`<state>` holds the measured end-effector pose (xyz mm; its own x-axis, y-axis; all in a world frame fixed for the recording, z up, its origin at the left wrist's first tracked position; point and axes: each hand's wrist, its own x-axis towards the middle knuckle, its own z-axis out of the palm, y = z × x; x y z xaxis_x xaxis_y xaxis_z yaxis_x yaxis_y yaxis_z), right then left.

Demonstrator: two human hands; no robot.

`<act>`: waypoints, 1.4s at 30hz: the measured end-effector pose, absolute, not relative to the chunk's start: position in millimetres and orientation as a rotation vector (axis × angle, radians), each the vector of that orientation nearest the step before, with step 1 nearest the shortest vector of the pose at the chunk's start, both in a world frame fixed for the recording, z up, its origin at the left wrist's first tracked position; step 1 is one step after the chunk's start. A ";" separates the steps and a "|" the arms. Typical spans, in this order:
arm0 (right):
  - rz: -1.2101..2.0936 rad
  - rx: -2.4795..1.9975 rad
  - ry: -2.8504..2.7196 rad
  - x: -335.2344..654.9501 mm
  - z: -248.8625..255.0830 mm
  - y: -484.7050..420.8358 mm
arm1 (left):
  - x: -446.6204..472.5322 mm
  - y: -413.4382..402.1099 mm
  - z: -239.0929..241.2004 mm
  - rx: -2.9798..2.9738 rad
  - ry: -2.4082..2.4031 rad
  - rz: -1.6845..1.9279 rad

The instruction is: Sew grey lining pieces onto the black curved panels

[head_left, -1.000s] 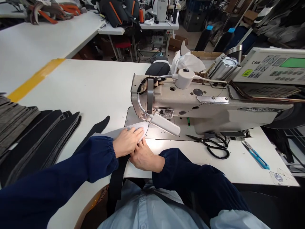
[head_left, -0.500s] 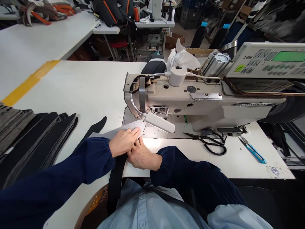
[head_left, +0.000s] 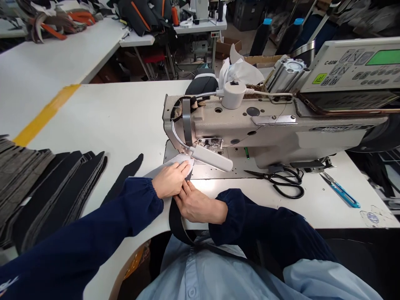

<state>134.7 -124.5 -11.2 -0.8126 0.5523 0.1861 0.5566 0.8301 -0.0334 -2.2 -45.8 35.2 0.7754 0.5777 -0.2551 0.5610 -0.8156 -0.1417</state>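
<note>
A light grey fabric piece (head_left: pixel 178 159) lies at the sewing area of the sewing machine (head_left: pixel 225 121), its front end under the lamp. My left hand (head_left: pixel 171 179) is closed on this fabric, fingers pressed over its right edge. Close beside it, my right hand (head_left: pixel 197 203) pinches a black strap (head_left: pixel 176 218) at the fabric's edge. From there the strap hangs over the table's front edge towards my lap. The fingertips of both hands nearly meet. The white lamp head (head_left: pixel 211 158) hides the needle and presser foot.
Black scissors (head_left: pixel 281 181) and blue thread snips (head_left: pixel 342 193) lie on the right. Stacks of dark fabric pieces (head_left: pixel 59 191) fill the left, with one loose dark piece (head_left: pixel 125 177) nearer the machine. A control panel (head_left: pixel 353 66) stands at the back right.
Both hands have shifted slightly right relative to the view. The black strap's hanging part has swung right and now curves beneath my right hand. My view has turned a little.
</note>
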 end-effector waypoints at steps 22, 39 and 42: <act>0.101 -0.917 -3.046 153.6 17.1 -112.6 | 18.3 -43.0 28.5 -2.689 -1.209 0.494; 0.140 -0.947 -3.122 155.1 30.1 -110.1 | -15.0 -53.9 45.4 -2.734 -1.152 0.461; 0.152 -0.934 -3.107 156.2 27.3 -111.4 | -9.7 -60.0 48.1 -2.796 -1.182 0.562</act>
<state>156.2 -111.4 27.3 -0.8294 0.5437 -0.1284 0.5537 0.8306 -0.0590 -9.7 -60.0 48.1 0.6407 0.7029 -0.3089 0.6831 -0.7056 -0.1884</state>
